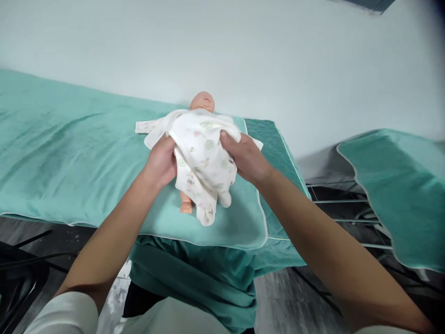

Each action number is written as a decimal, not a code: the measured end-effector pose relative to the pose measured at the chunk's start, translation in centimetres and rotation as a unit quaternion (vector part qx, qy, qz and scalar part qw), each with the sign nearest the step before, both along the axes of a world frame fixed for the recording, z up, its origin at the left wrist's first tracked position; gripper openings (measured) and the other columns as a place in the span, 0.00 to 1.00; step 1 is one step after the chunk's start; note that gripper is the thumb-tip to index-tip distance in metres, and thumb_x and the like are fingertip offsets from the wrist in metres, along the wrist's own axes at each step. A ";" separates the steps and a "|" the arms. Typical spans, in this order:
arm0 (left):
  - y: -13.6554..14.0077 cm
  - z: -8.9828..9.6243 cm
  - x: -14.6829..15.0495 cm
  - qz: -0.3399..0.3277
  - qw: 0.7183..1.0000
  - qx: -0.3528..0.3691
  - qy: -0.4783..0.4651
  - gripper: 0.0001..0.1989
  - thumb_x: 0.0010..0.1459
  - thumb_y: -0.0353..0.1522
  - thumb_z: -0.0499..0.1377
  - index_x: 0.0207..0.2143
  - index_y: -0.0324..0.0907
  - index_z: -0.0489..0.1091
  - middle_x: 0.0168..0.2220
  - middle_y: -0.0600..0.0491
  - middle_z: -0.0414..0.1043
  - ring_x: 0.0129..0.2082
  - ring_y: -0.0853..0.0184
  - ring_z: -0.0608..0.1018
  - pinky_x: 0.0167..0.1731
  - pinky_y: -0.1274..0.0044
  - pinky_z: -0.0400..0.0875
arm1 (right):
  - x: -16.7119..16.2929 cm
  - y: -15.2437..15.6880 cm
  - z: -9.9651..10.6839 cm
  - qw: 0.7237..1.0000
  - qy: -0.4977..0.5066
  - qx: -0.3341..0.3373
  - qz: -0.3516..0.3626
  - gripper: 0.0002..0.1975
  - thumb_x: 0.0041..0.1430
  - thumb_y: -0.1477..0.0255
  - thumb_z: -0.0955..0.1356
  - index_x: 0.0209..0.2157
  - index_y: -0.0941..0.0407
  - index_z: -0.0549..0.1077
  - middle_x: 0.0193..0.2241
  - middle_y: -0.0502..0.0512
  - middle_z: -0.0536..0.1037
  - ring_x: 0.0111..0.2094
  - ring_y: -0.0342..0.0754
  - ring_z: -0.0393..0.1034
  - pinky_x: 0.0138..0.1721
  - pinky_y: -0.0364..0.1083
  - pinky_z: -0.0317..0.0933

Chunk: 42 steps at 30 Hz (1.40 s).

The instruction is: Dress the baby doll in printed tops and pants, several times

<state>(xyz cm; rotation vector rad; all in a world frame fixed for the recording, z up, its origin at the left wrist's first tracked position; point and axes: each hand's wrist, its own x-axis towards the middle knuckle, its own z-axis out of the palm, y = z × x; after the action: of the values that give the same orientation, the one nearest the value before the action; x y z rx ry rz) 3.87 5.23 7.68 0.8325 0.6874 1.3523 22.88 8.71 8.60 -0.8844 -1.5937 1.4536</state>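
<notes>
A baby doll (202, 101) lies on its back on the green bed, its head toward the wall. White printed baby clothes (205, 153) cover its trunk, with one sleeve stretched out to the left. One bare foot (186, 207) pokes out below the cloth, beside a footed leg of the garment. My left hand (162, 160) grips the cloth's left edge, fingers partly hidden beneath it. On the other side, my right hand (247, 155) pinches the fabric, thumb on top. The doll's arms are hidden.
A green cover (69, 157) spreads over the bed, against a white wall (222, 51). Right of it, another green cloth (403, 195) hangs over a metal-barred frame (344, 202). Green fabric (194, 273) drapes below the bed's front edge. A dark chair (24, 283) stands at lower left.
</notes>
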 end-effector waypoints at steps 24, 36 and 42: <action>-0.8 -3.0 0.4 -0.011 1.000 0.011 0.006 0.27 0.53 0.44 0.70 0.51 0.40 0.75 0.43 0.45 0.82 0.46 0.53 0.83 0.49 0.65 0.77 | 0.7 -1.2 -1.0 0.984 -0.084 -0.072 0.139 0.26 0.50 0.57 0.79 0.48 0.54 0.79 0.41 0.55 0.84 0.47 0.56 0.78 0.49 0.53 0.73; -2.8 -3.2 -0.6 -0.153 0.979 -0.089 0.098 0.27 0.45 0.41 0.76 0.45 0.37 0.79 0.43 0.44 0.82 0.43 0.56 0.83 0.46 0.68 0.77 | 0.4 -3.4 -1.7 0.991 0.056 -0.099 -0.069 0.28 0.62 0.48 0.67 0.58 0.47 0.73 0.45 0.53 0.83 0.53 0.56 0.77 0.53 0.56 0.73; -2.8 -3.6 -1.4 -0.098 0.972 -0.125 0.172 0.16 0.49 0.39 0.71 0.39 0.41 0.78 0.36 0.50 0.82 0.36 0.59 0.82 0.38 0.70 0.76 | 1.3 -8.3 -7.0 0.966 0.069 -0.249 -0.017 0.22 0.53 0.59 0.76 0.48 0.50 0.80 0.46 0.57 0.84 0.50 0.62 0.78 0.50 0.58 0.75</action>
<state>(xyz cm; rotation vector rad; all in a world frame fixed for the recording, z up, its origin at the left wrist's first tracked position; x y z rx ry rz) 2.46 2.41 4.09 0.9121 0.9954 0.9288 24.22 0.42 1.61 -1.0521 -1.1191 1.8868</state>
